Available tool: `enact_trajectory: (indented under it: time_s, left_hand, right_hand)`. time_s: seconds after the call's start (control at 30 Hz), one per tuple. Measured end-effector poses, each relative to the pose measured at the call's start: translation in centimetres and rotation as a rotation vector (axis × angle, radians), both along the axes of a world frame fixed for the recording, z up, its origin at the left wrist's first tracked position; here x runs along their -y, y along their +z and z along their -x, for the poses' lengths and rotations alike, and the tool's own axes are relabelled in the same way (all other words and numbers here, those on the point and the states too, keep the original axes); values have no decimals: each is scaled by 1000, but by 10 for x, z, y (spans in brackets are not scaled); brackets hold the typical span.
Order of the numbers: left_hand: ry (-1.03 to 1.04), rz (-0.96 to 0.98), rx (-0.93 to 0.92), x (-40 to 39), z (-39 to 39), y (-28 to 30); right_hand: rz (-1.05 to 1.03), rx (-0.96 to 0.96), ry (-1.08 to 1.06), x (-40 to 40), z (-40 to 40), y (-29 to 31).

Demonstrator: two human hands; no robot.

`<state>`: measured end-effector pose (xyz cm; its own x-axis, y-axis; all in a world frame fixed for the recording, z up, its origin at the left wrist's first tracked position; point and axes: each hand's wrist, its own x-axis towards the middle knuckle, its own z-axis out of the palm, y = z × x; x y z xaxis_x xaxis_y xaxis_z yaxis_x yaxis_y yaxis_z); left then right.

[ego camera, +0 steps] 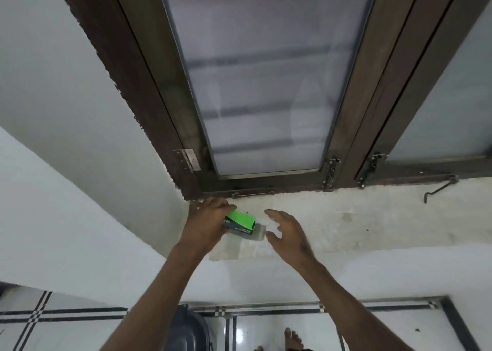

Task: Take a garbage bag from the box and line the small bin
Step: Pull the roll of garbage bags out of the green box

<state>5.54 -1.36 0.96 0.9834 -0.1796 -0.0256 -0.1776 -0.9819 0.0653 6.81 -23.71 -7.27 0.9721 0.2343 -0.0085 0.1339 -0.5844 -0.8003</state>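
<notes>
A small green and dark grey garbage bag box (240, 223) is held over the rough window sill (372, 217), with my left hand (206, 221) shut on its left end. My right hand (286, 229) hovers just to the right of the box, fingers spread, holding nothing. Far below on the floor stands a dark grey small bin (187, 329); only part of its rim shows between my forearms.
A brown-framed window with frosted glass (266, 84) rises right behind the sill. A metal stay hook (439, 189) lies on the sill at the right. White walls stand at the left. The tiled floor (279, 329) and a bare foot (292, 338) show at the bottom.
</notes>
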Motion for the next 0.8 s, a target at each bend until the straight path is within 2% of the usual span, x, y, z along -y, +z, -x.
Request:
enact_trajectory:
  time_s: [0.13, 0.3, 0.4, 0.6, 0.8]
  left_hand:
    - [-148, -211, 120, 23, -19, 24]
    - [-177, -240, 175, 28, -30, 32]
    - [-159, -201, 145, 18, -26, 29]
    - [39, 30, -46, -14, -20, 14]
    - [149, 120, -109, -29, -12, -16]
  right_hand:
    - [-96, -61, -16, -8, 7, 2]
    - [-60, -10, -38, -14, 5, 9]
    - [-4, 9, -28, -18, 0, 11]
    - [300, 99, 68, -13, -5, 11]
    - [431, 106, -54, 40, -1, 15]
